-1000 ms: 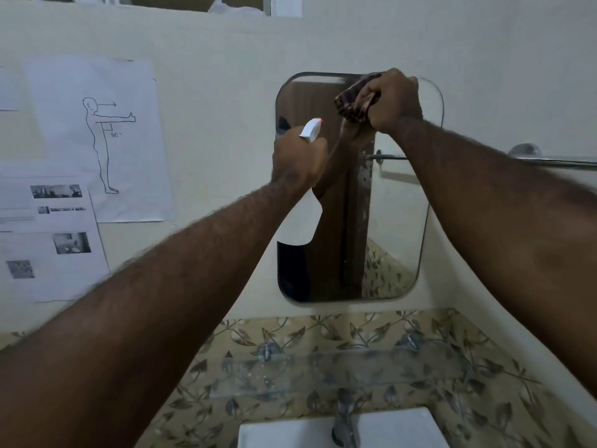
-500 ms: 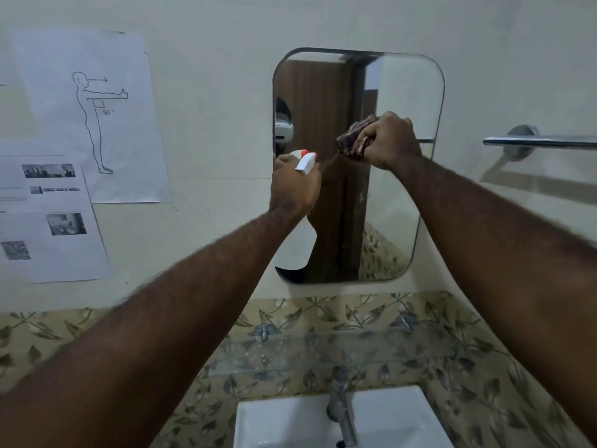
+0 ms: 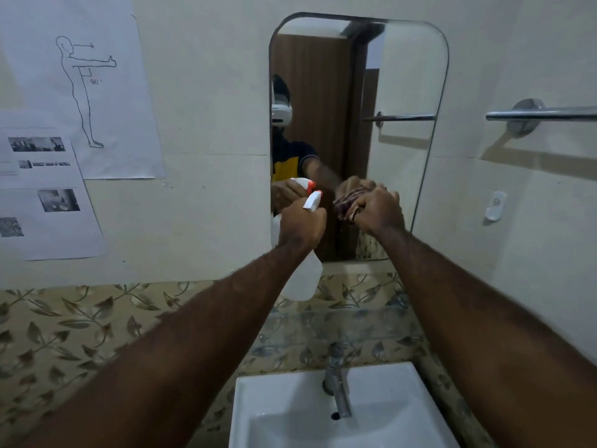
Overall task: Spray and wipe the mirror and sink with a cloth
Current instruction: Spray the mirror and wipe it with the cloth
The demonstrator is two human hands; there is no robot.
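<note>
Mirror, a tall rounded-corner pane with its long axis vertical, hangs on the wall at twelve o'clock from both hands, directly above the white sink and its chrome tap. At nine to ten o'clock of the glass, printed sheets are stuck to the wall; the only writing I can read is "90°" beside an outline figure with one arm raised, the smaller print below being too blurred.

The left hand is clenched around the neck of a translucent spray bottle, whose white and orange nozzle points up toward the glass at about one o'clock; no brand or label shows on the bottle. Just to its right, the right hand grasps a bunched dark striped cloth and holds it at the lower part of the pane; whether it touches the glass I cannot tell. That right hand looks the nearer to the surface, so the wiping likely falls to it, with the sink lying at six o'clock, well below both hands.

Further right a chrome towel bar sits at three o'clock of the mirror, and a small white wall hook carries an unreadable mark.
</note>
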